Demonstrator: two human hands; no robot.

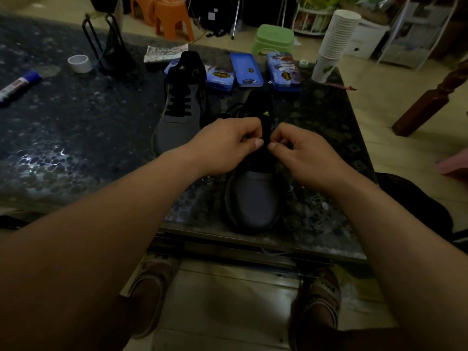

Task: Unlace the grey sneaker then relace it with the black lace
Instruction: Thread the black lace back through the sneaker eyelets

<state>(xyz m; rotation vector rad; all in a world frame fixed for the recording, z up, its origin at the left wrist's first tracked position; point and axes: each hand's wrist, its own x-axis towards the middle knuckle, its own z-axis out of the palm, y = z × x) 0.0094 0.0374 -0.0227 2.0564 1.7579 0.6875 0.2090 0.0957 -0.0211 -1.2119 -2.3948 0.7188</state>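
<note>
A grey sneaker (255, 196) with a black tongue stands near the table's front edge, toe toward me. My left hand (225, 145) and my right hand (301, 153) meet over its lacing area, fingers curled, each pinching the black lace (264, 145) between thumb and forefinger. Most of the lace is hidden under my hands; a loose black part (228, 114) lies behind the left hand. A second grey sneaker (182, 107), laced in black, stands to the left and farther back.
On the dark mottled table (76, 127) lie blue cases (247, 69), a tape roll (79, 63), a glue stick (17, 87) and a stack of paper cups (331, 44). A green stool (274, 39) and orange stools (172, 16) stand beyond. My sandalled feet are below the table edge.
</note>
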